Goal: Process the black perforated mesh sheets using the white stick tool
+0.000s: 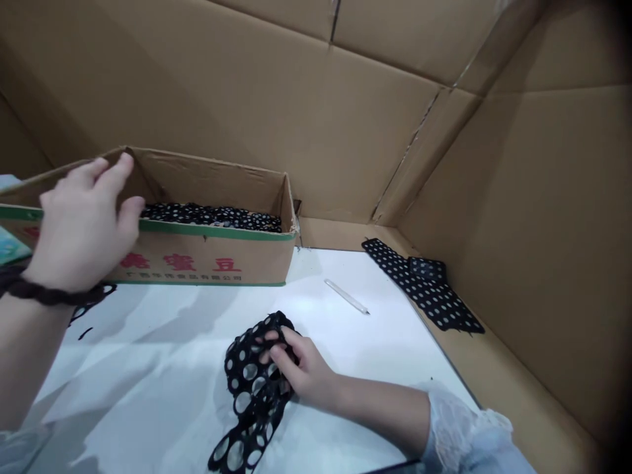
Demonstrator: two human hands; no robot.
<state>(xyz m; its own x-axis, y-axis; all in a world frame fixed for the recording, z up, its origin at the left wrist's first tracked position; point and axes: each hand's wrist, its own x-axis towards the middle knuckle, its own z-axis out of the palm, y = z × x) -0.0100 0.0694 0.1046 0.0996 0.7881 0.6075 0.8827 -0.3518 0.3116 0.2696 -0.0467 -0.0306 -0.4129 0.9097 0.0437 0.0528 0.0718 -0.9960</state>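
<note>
My right hand (301, 368) is closed on a bunched piece of black fabric with white dots (251, 385), and its tail trails toward the near edge of the white table. Raised at the left, my left hand (91, 217) has its fingers apart and nothing visible in it. It hovers in front of the near left part of a cardboard box (261, 260) with red lettering and green edges. Inside that box lies a pile of similar dotted black fabric (217, 216). Whether my left hand touches the box rim I cannot tell.
A white pen-like stick (346, 296) lies on the white tabletop (172, 368). Flat dotted fabric pieces (424, 283) rest on cardboard at the right. Tall cardboard walls (276, 99) enclose the back and right. Black scraps (85, 334) lie at the left.
</note>
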